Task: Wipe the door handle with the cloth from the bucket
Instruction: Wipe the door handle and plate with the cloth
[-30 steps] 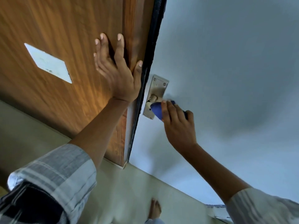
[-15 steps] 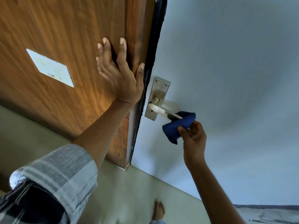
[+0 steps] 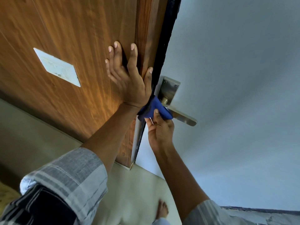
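A silver lever door handle [image 3: 183, 118] on a metal backplate [image 3: 168, 90] sits on the pale blue face of the door. A blue cloth [image 3: 154, 109] is pressed against the inner end of the lever, near the door's edge. My right hand [image 3: 159, 130] grips the cloth from below, fingers closed on it. My left hand [image 3: 128, 77] lies flat with fingers spread on the brown wooden side of the door [image 3: 73, 46], thumb at its black edge. The bucket is out of view.
A white rectangular plate [image 3: 56, 67] is fixed to the wooden face. The black door edge [image 3: 164, 46] runs between the wooden and blue faces. Pale floor [image 3: 138, 192] lies below, with my bare foot [image 3: 162, 210] on it.
My right hand has brought the cloth from the lever's outer end back to its inner end by the backplate. The lever's tip now shows bare. My left hand stays flat on the door.
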